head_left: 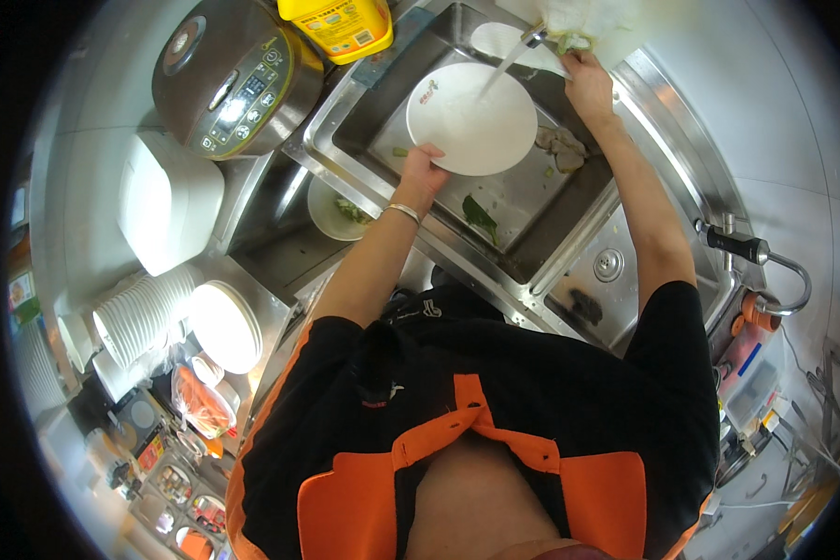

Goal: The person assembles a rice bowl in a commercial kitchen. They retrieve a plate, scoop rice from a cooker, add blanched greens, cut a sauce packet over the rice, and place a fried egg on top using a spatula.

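Observation:
My left hand [423, 174] grips the near rim of a round white plate [476, 121], holding it tilted over the steel sink [364, 121]. A stream of water from the faucet spout [535, 37] falls onto the plate. My right hand [588, 79] is stretched to the far end of the sink, its fingers closed on the faucet by a pale cloth [579, 23]. Green leaf scraps [479, 217] and a grey lump of food waste [560, 147] lie on the sink floor.
A second basin with a drain [609, 264] lies right, beside another tap [756, 257]. A brown rice cooker [233, 75], a yellow jug [341, 26], a white box [163, 201], stacked white bowls [145, 313] and plates [224, 327], and a bowl with greens [341, 210] are left.

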Tool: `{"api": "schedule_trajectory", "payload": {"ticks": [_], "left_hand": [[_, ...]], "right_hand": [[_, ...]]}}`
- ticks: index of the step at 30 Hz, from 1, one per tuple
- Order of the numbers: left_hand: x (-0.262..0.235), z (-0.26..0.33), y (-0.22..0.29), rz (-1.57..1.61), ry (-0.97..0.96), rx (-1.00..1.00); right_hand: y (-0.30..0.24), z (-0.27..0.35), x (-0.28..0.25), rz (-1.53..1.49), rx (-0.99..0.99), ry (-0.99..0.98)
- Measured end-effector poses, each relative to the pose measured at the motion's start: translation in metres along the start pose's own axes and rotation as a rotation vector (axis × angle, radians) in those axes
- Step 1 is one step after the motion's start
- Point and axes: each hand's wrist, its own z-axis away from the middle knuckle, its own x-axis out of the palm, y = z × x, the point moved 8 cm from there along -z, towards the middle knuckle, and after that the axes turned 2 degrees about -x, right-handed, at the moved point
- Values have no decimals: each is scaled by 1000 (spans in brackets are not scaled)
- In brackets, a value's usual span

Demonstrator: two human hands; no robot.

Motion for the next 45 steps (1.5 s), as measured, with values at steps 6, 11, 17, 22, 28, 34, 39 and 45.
{"api": "schedule_trajectory", "payload": {"ticks": [6,11,17,22,28,34,39,45], "left_hand": [[-16,-1,-7,73,42,-13],[-28,-11,-13,96,50,-35],[-32,-11,-19,133,96,-41],[-36,-10,-22,134,149,-41],[-43,-13,-27,147,185,-39],[-48,-16,-31,205,218,-68],[-55,-16,-30,123,233,-34],[-59,-17,-30,167,230,-51]], "right_hand": [[0,9,-2,158,4,-65],[8,8,-10,238,129,-118],[5,-2,-7,157,70,-47],[6,-9,1,196,35,-24],[6,-14,6,240,9,-58],[6,-15,7,224,5,-93],[2,-15,2,180,-19,-49],[0,-15,1,170,-34,-23]]}}
